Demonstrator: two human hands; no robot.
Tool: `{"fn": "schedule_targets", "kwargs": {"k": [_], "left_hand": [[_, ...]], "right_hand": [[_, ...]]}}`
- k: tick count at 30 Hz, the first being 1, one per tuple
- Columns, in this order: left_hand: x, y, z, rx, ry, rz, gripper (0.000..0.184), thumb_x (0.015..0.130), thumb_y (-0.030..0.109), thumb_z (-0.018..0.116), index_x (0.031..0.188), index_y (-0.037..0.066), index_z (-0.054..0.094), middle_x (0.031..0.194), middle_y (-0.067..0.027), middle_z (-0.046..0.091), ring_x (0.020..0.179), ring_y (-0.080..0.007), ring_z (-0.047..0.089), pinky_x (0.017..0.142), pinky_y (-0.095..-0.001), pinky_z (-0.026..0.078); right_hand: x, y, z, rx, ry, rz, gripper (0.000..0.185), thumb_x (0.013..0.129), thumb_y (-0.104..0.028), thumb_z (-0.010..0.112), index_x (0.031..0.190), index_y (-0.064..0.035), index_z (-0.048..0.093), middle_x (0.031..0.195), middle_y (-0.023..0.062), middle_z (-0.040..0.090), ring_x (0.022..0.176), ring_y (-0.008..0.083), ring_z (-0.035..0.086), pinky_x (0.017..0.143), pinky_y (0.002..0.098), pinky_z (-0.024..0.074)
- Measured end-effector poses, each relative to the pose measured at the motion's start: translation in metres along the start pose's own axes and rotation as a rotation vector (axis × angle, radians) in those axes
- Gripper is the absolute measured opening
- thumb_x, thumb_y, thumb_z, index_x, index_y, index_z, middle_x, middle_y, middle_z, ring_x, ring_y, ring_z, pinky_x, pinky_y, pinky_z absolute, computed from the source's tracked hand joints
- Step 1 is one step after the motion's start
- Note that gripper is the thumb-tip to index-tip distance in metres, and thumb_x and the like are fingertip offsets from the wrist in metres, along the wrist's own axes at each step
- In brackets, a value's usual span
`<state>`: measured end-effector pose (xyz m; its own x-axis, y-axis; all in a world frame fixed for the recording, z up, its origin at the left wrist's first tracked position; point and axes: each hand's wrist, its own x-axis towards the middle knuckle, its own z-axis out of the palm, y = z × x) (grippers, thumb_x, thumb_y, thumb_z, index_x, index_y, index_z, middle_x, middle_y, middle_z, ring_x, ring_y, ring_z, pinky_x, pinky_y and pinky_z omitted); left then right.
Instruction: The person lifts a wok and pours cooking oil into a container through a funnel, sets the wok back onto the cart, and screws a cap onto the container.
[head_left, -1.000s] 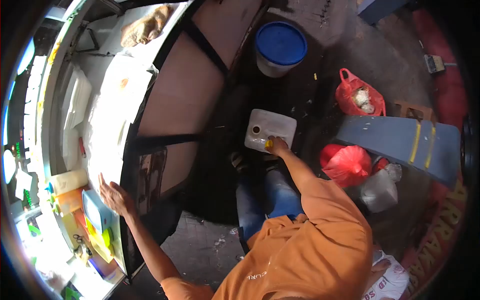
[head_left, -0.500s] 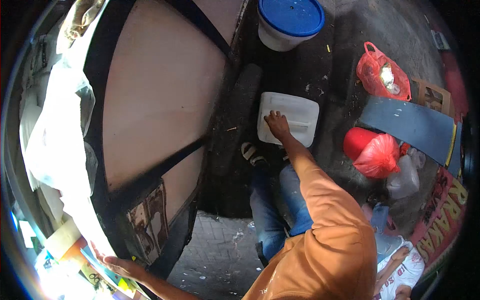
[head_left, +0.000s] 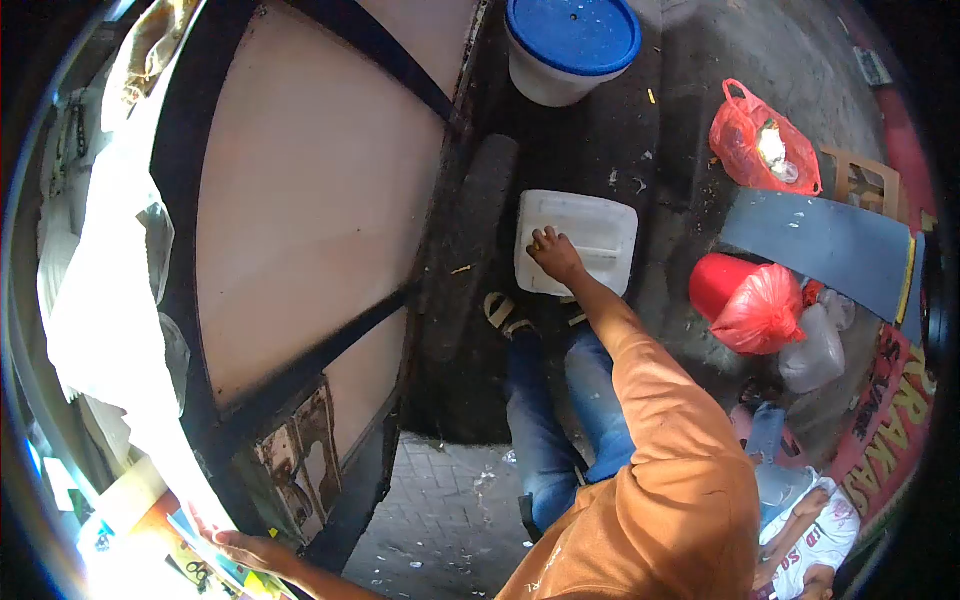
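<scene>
A white box (head_left: 585, 213) with rounded corners and a ridged lid stands on the dark ground in front of my feet. My right hand (head_left: 556, 254) reaches down to the lid, its fingers bent around the left end of the raised ridge. At the lower left, my left hand (head_left: 250, 550) rests against the edge of a bright, cluttered counter (head_left: 150, 510). Its fingers look stretched out and hold nothing that I can see; glare washes out their tips.
A white bucket with a blue lid (head_left: 575, 35) stands beyond the box. To the right lie a red plastic bag (head_left: 745, 150), a grey board (head_left: 820, 240) and a tied red bag (head_left: 762, 315). Panelled cart side (head_left: 320, 200) rises at left. Another person (head_left: 805, 535) sits lower right.
The view has shifted slightly. My right hand stays on the lid, its fingers now drawn closer together. My left hand remains by the counter edge.
</scene>
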<state>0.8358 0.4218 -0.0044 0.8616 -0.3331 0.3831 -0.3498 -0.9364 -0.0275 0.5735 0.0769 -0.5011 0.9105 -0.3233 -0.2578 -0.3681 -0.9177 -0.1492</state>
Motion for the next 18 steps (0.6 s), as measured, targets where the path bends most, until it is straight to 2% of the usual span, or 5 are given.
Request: {"fn": "schedule_targets", "kwargs": {"k": [2, 8, 11, 17, 18], "left_hand": [[0.0, 0.002, 0.0, -0.009, 0.003, 0.001, 0.064, 0.095, 0.047, 0.015, 0.124, -0.001, 0.044, 0.124, -0.0204, 0.047, 0.115, -0.0327, 0.044, 0.099, -0.0408, 0.03], [0.003, 0.012, -0.003, 0.022, 0.001, 0.035, 0.063, 0.095, 0.046, 0.015, 0.124, -0.001, 0.044, 0.124, -0.0199, 0.047, 0.115, -0.0324, 0.044, 0.099, -0.0406, 0.03], [0.002, 0.013, -0.002, 0.016, 0.01, 0.028, 0.068, 0.093, 0.05, 0.014, 0.123, -0.003, 0.045, 0.123, -0.0207, 0.047, 0.115, -0.0331, 0.044, 0.099, -0.0419, 0.03], [0.001, 0.001, 0.003, -0.026, 0.032, 0.033, 0.069, 0.093, 0.051, 0.014, 0.122, -0.005, 0.044, 0.123, -0.0223, 0.046, 0.115, -0.0337, 0.043, 0.099, -0.0424, 0.031], [0.002, 0.004, 0.003, -0.037, 0.04, 0.034, 0.069, 0.093, 0.051, 0.014, 0.122, -0.005, 0.044, 0.123, -0.0225, 0.046, 0.115, -0.0338, 0.043, 0.098, -0.0425, 0.031]], "right_hand": [[0.004, 0.001, 0.0, -0.052, -0.122, -0.012, 0.019, 0.078, -0.016, 0.052, 0.096, -0.0145, 0.057, 0.108, 0.0095, 0.048, 0.101, 0.0264, 0.047, 0.066, 0.0332, 0.0489], [0.004, 0.002, 0.015, 0.036, 0.008, 0.185, 0.028, 0.078, -0.034, 0.057, 0.094, -0.0112, 0.059, 0.104, 0.0133, 0.054, 0.096, 0.0265, 0.055, 0.064, 0.0347, 0.0496], [0.021, 0.002, 0.006, 0.092, -0.327, 0.331, 0.044, 0.075, -0.048, 0.057, 0.091, -0.0069, 0.059, 0.09, 0.0145, 0.06, 0.081, 0.0255, 0.062, 0.063, 0.0361, 0.0503], [0.028, 0.006, -0.051, 0.202, -0.296, 0.455, 0.047, 0.076, -0.05, 0.056, 0.089, -0.005, 0.061, 0.079, 0.0104, 0.063, 0.07, 0.0261, 0.063, 0.064, 0.037, 0.0513], [0.023, 0.009, -0.047, 0.162, -0.093, 0.242, 0.046, 0.076, -0.049, 0.057, 0.088, -0.005, 0.061, 0.077, 0.0102, 0.063, 0.069, 0.0263, 0.063, 0.064, 0.0371, 0.0514]]}}
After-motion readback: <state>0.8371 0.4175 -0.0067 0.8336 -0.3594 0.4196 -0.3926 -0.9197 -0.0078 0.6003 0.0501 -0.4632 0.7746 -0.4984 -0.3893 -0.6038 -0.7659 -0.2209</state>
